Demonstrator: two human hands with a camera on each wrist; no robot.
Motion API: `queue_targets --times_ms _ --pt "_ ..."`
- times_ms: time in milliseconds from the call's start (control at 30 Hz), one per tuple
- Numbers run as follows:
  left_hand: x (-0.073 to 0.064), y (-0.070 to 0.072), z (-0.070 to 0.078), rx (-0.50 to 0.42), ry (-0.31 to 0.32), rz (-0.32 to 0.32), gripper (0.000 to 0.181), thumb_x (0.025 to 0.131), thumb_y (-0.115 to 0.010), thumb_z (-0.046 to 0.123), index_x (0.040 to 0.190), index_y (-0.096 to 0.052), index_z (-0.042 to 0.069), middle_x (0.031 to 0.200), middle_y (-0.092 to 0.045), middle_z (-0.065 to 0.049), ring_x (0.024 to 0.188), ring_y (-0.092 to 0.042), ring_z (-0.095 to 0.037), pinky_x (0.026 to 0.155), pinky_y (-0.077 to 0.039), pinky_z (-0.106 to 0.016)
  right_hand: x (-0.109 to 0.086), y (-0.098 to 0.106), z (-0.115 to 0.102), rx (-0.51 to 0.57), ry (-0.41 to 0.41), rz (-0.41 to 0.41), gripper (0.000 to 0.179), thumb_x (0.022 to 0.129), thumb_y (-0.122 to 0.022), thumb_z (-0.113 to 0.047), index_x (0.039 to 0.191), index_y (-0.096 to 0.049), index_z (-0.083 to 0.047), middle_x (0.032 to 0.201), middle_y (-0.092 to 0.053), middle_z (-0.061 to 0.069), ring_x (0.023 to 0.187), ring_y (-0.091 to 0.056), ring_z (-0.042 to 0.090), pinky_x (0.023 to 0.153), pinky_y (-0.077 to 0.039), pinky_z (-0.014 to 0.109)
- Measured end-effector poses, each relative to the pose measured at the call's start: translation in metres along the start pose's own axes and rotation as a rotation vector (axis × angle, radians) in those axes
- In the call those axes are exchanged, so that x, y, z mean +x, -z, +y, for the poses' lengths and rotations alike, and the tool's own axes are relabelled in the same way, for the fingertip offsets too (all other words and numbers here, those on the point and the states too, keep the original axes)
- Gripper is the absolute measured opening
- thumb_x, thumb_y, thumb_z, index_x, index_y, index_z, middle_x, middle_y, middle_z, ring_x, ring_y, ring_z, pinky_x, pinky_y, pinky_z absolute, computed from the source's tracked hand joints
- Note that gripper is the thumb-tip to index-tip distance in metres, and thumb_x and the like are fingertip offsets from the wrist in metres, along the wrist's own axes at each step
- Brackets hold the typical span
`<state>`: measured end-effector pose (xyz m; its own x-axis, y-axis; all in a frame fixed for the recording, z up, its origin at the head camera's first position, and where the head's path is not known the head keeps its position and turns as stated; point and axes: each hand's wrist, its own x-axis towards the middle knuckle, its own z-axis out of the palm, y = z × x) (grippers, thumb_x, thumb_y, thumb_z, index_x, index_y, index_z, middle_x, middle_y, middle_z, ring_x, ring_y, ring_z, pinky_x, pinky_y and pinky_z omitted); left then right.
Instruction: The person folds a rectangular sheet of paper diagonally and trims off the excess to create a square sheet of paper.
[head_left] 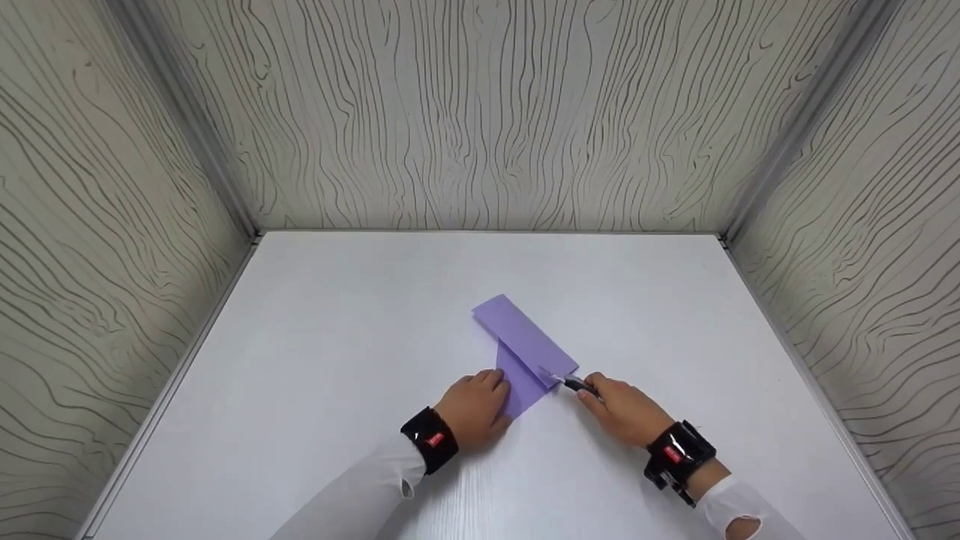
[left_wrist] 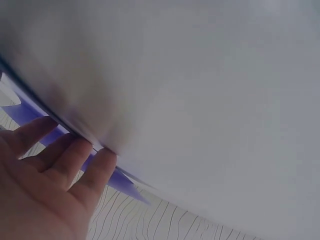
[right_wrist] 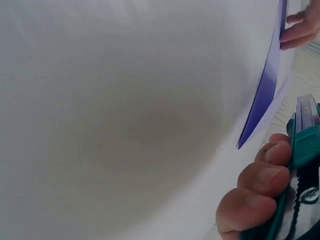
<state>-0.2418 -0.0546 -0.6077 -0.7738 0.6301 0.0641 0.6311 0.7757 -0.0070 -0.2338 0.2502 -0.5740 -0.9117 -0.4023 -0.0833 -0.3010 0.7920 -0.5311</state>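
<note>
Gripping cutter, right hand curled, left hand on paper

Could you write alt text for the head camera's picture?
A right hand holds a utility knife, its blade at the near end of folded purple paper; the left hand rests on the paper's edge. Beneath is a white table, with wood-grain-patterned walls around.

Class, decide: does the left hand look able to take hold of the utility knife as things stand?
Probably not: the left hand rests on the folded purple paper, and the right hand grips the nearby utility knife, leaving mostly the blade free.
</note>
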Motion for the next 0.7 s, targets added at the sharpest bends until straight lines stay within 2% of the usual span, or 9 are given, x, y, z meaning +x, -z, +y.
queue_targets --times_ms 167,367,700 --pt "0.002 -0.001 0.001 0.014 0.005 0.005 0.054 0.107 -0.06 0.045 0.143 -0.064 0.004 0.143 -0.065 -0.012 0.133 -0.064 -0.027 0.108 -0.058 -0.041 -0.004 -0.011 -0.002 -0.091 0.071 -0.01 0.024 0.109 -0.064 -0.036 0.11 -0.061 -0.012 0.079 -0.045 -0.008 0.067 -0.041 0.007 0.059 -0.036 0.026" --pt "0.0 0.005 0.004 0.012 0.011 -0.006 0.054 0.107 -0.061 0.045 0.142 -0.065 0.004 0.141 -0.065 -0.012 0.132 -0.064 -0.027 0.108 -0.058 -0.041 -0.004 -0.021 0.003 -0.157 0.063 -0.017 0.024 0.105 -0.071 -0.037 0.108 -0.061 -0.015 0.079 -0.046 -0.009 0.068 -0.042 0.007 0.059 -0.035 0.026" --pt "-0.004 0.013 0.003 -0.002 0.033 -0.005 0.049 0.106 -0.063 0.046 0.135 -0.067 0.006 0.131 -0.068 -0.01 0.122 -0.066 -0.026 0.102 -0.059 -0.04 -0.005 -0.014 0.012 -0.172 0.033 0.063 0.025 0.105 -0.071 -0.03 0.108 -0.059 -0.008 0.082 -0.047 -0.004 0.07 -0.043 0.011 0.061 -0.037 0.028"
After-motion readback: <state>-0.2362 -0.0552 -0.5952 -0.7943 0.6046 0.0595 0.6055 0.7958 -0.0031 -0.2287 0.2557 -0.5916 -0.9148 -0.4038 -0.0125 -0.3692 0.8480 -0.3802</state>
